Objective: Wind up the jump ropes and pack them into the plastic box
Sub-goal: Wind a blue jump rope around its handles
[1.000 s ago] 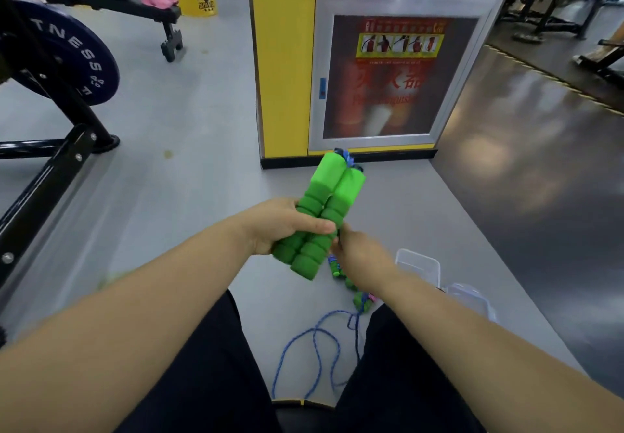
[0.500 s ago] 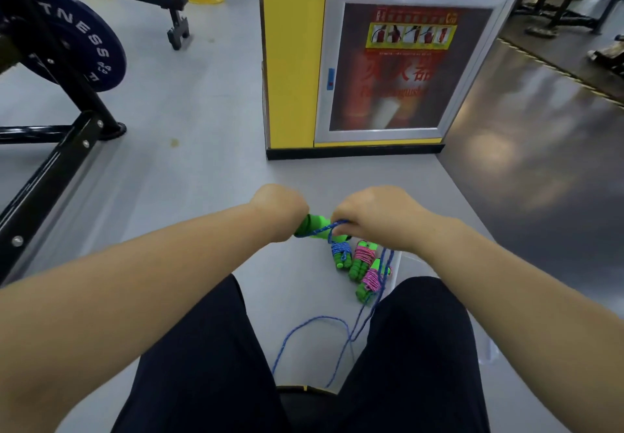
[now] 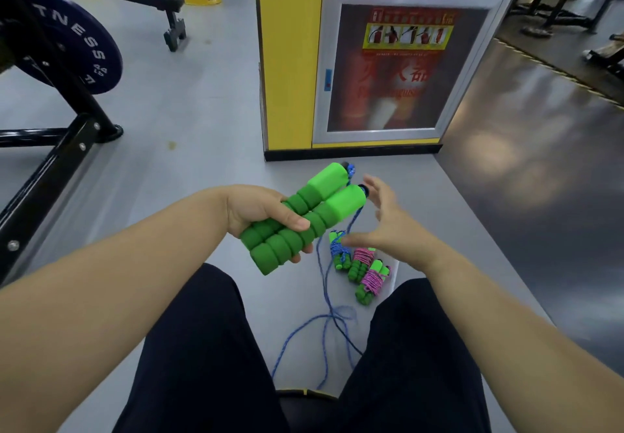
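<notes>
Grey gym floor (image 3: pixel 189 122) in front of a yellow pillar (image 3: pixel 290 61) with a glazed cabinet (image 3: pixel 388 71); a weight plate (image 3: pixel 84 47) stands at the left, and the seated person's dark-trousered legs fill the lower field. The left hand (image 3: pixel 266 216) grips a pair of green foam handles (image 3: pixel 314 210) side by side, with the thumb laid across them and the fingers curled beneath. The right hand (image 3: pixel 388 226) holds nothing. Its fingers are apart and relaxed, just beside the handle tips. The blue rope (image 3: pixel 325 292) hangs from those tips and trails in loose loops on the floor between the legs. Half a second earlier both hands were low and close together, the right one drawing the rope across the handles. Now the handles are raised and the right hand has released the rope. No turns are visible around this pair, so winding appears barely started and the rope probably has to be retaken. One blue-wound bundle (image 3: pixel 337 252) and two pink-wound bundles (image 3: pixel 364 258) lie on the floor below the right hand, finished but, as far as can be judged, not yet packed. The plastic box cannot be made out clearly and is probably hidden behind the right forearm and leg.
</notes>
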{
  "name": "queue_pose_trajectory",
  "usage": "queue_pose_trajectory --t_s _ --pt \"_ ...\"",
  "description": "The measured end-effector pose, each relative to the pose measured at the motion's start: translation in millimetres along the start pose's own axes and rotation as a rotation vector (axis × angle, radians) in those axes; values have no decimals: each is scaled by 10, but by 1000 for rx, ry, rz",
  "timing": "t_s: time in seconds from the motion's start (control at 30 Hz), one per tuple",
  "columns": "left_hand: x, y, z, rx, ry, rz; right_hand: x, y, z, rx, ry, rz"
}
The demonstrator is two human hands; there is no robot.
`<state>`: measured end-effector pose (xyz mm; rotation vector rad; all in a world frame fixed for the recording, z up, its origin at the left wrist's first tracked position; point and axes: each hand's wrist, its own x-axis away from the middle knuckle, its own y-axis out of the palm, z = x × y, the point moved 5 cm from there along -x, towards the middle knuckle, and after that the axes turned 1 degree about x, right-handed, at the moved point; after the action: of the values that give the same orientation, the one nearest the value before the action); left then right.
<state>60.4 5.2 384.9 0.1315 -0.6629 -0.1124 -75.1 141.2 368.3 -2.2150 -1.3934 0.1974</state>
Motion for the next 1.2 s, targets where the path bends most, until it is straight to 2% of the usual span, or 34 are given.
queue_pose_trajectory --t_s 0.1,0.23,0.3,0.4,0.43,0.6,0.73,0.93,1.1,1.2 --pt "-31 124 -4 70 86 -121 -25 135 -111 -246 -125 -128" --pt "-19 244 -37 104 164 -299 -29 163 -246 -435 -148 -16" --pt "21 221 -91 109 171 -340 -42 146 -212 -598 -155 -98" --pt "79 178 -208 93 136 -355 -55 18 -81 -839 -117 -334" --pt "85 180 -241 91 117 -353 -60 -30 -21 -869 -86 -345" --pt "-39 314 -350 112 88 -420 -155 -183 112 -748 -22 -98" --pt "-105 349 -408 151 38 -393 -198 -190 124 -689 -42 11" --pt "-108 314 -423 95 48 -270 -201 -192 178 -617 12 73" --pt "-89 430 -245 205 226 -395 -238 -4 222 -834 -16 0" --pt "-150 490 -176 271 330 -381 -198 299 102 -911 -31 -14"
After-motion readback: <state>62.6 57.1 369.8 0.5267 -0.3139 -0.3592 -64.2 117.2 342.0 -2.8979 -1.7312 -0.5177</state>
